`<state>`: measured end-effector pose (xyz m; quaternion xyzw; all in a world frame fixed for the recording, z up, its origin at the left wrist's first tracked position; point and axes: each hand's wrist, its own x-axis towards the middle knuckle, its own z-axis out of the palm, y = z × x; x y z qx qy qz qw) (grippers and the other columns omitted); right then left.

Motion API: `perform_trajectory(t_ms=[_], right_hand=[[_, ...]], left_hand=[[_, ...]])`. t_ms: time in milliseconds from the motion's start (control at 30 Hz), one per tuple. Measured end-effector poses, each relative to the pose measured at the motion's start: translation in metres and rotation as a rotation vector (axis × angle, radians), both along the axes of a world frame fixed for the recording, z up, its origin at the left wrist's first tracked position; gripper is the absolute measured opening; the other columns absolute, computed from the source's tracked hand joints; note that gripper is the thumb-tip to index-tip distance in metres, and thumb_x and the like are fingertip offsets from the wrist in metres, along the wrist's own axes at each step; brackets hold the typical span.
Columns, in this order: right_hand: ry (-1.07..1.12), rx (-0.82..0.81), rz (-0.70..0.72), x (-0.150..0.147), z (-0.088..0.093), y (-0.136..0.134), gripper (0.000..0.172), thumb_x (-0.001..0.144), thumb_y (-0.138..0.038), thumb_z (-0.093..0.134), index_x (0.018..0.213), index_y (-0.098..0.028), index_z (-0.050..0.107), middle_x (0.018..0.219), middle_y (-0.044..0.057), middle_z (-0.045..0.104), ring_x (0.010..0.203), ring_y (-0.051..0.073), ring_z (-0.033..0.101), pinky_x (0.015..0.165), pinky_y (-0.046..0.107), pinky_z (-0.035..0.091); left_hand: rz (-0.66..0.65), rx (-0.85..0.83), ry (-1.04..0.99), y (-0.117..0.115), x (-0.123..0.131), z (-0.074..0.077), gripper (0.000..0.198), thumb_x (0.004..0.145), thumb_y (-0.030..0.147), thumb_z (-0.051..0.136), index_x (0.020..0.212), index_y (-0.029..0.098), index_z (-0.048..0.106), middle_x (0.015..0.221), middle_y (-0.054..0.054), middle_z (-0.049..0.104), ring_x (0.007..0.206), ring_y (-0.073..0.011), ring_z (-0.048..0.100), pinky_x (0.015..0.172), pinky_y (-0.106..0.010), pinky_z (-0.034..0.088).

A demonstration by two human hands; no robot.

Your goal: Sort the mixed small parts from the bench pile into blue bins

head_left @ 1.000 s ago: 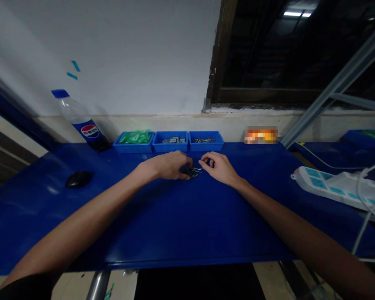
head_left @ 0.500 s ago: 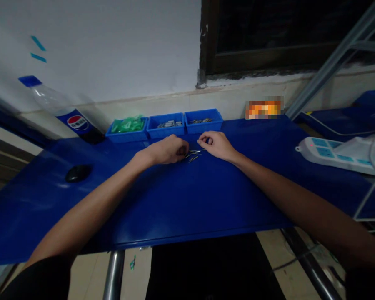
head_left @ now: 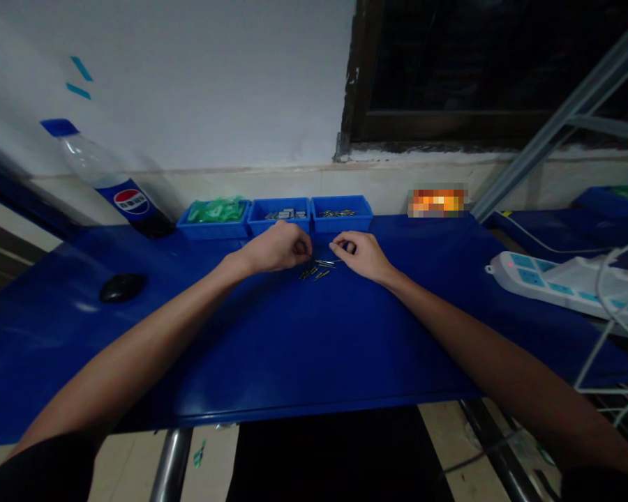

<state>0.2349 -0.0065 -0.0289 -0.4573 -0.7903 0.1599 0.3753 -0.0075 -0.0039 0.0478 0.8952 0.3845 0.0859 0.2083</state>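
Note:
Several thin metal pieces (head_left: 322, 264), dark and brassy like small pins, lie in a loose cluster on the blue tabletop (head_left: 314, 348). My left hand (head_left: 278, 248) is at the cluster's left side, thumb and fingers pinched together just over the pieces. What its fingertips hold, if anything, is hidden. On the cluster's right, my right hand (head_left: 365, 255) has its thumb and forefinger pressed together. A thin metal piece reaches close to those fingertips, but I cannot tell whether it is gripped.
Behind my hands stand three blue bins: one with green packets (head_left: 214, 209), one with grey metal parts (head_left: 287, 214), one with thin pieces (head_left: 340, 214). A cola bottle (head_left: 130, 202) and black mouse (head_left: 122, 287) are left. A white power strip (head_left: 534, 279) lies right.
My left hand has shifted slightly left relative to the pieces, and more of them show beside its fingertips. My right hand stays pinched near the cluster. The camera view has tilted a little.

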Motion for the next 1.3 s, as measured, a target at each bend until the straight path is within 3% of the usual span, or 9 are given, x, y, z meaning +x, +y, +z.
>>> perform_trajectory(t_ms=[300, 533, 767, 1067, 1200, 1300], right_hand=[[0.1, -0.062, -0.001, -0.002, 0.006, -0.004, 0.021, 0.091, -0.037, 0.065, 0.09, -0.019, 0.075, 0.076, 0.003, 0.073, 0.058, 0.014, 0.057, 0.057, 0.028, 0.042], [0.333, -0.224, 0.14, -0.006, 0.005, 0.001, 0.037, 0.084, -0.04, 0.074, 0.116, -0.02, 0.073, 0.091, 0.006, 0.078, 0.072, 0.017, 0.067, 0.062, 0.029, 0.045], [0.533, -0.44, 0.229, -0.006, 0.019, -0.005, 0.023, 0.082, -0.037, 0.078, 0.099, -0.022, 0.078, 0.087, 0.007, 0.08, 0.082, 0.021, 0.073, 0.075, 0.035, 0.052], [0.803, -0.567, 0.247, -0.009, 0.016, -0.005, 0.024, 0.07, -0.032, 0.089, 0.09, -0.022, 0.081, 0.083, 0.005, 0.079, 0.079, 0.019, 0.072, 0.076, 0.035, 0.054], [0.791, -0.571, 0.232, -0.007, 0.017, -0.004, 0.023, 0.069, -0.031, 0.089, 0.089, -0.022, 0.082, 0.083, 0.005, 0.079, 0.081, 0.02, 0.074, 0.077, 0.035, 0.054], [0.734, -0.509, 0.168, -0.005, 0.015, 0.002, 0.022, 0.069, -0.031, 0.089, 0.087, -0.021, 0.081, 0.08, 0.006, 0.079, 0.078, 0.022, 0.074, 0.077, 0.037, 0.055]], left_hand=[[0.032, 0.023, -0.178, 0.001, 0.001, 0.003, 0.021, 0.077, 0.017, 0.062, 0.09, 0.01, 0.077, 0.081, -0.008, 0.078, 0.074, -0.0157, 0.074, 0.067, -0.022, 0.054], [0.028, -0.135, -0.484, -0.001, 0.008, -0.003, 0.02, 0.075, 0.022, 0.07, 0.091, 0.013, 0.077, 0.081, -0.008, 0.079, 0.077, -0.019, 0.077, 0.07, -0.025, 0.061], [0.14, -0.193, -0.636, 0.004, 0.007, -0.002, 0.017, 0.066, 0.021, 0.078, 0.082, 0.013, 0.075, 0.082, -0.009, 0.08, 0.075, -0.0189, 0.077, 0.072, -0.027, 0.062], [0.147, -0.141, -0.6, 0.006, 0.008, -0.012, 0.021, 0.069, 0.029, 0.081, 0.08, 0.013, 0.074, 0.079, -0.008, 0.078, 0.07, -0.0165, 0.074, 0.069, -0.027, 0.06], [0.125, -0.122, -0.542, 0.007, 0.009, -0.017, 0.017, 0.074, 0.027, 0.076, 0.084, 0.013, 0.073, 0.083, -0.008, 0.078, 0.076, -0.0175, 0.075, 0.074, -0.028, 0.06], [0.127, 0.027, -0.408, 0.006, 0.007, -0.015, 0.016, 0.08, 0.026, 0.068, 0.088, 0.013, 0.074, 0.088, -0.009, 0.078, 0.083, -0.0184, 0.075, 0.078, -0.028, 0.057]])
